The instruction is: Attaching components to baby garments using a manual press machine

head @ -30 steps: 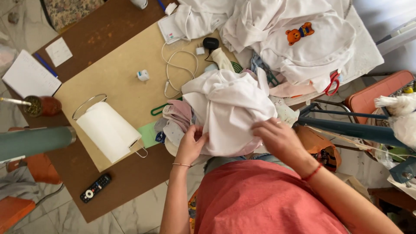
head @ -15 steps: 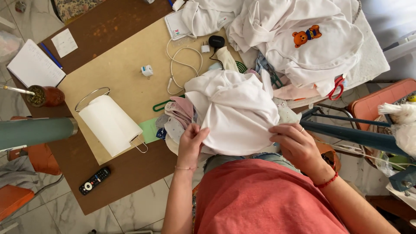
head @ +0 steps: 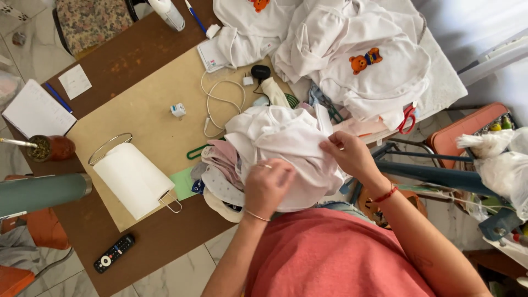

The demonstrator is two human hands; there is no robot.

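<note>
Both hands gripping white garment (head: 286, 146), frame centre, atop small fabric pile.

Right hand (head: 349, 157) pinching garment's right edge (fingers closed on cloth); left hand (head: 268, 187) closed on lower front fold. Just left: paper towel roll (head: 132, 179) on tan board (head: 137, 110). Upper right: white clothes heap with bear patch (head: 365, 59), red scissors (head: 407, 118). Lower left: black remote (head: 114, 253) on brown table (head: 137, 49).

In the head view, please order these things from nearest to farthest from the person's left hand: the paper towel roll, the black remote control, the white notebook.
Measured from the left hand:
1. Paper towel roll, on the tan board, level with the hand.
2. Black remote control, lower, near the brown table's front edge.
3. White notebook, at the table's far corner, beside a blue pen.
</note>
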